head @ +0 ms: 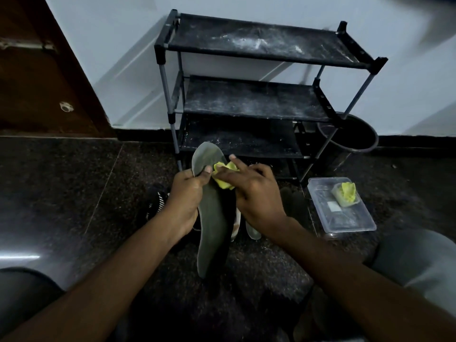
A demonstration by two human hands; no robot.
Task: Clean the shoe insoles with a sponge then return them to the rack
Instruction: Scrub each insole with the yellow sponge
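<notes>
Yellow-green sponge (224, 176) sits pinched under the right hand's (256, 196) fingers (237, 164), pressed on the grey insole (212, 213). Left hand (187, 198) wraps the insole's upper part, thumb across its face. Its long axis runs nearly straight away from the person, toe end up toward the black rack (254, 99), heel hanging down above the floor (74, 181). Beside the rack lies a clear container (345, 218).

Insole (213, 218) matt grey foam. Sponge (223, 175) under right hand (256, 196) porous yellow. Rack (251, 99) beyond: dusty black cloth shelves, metal poles. Floor (74, 181) polished speckled stone.
</notes>
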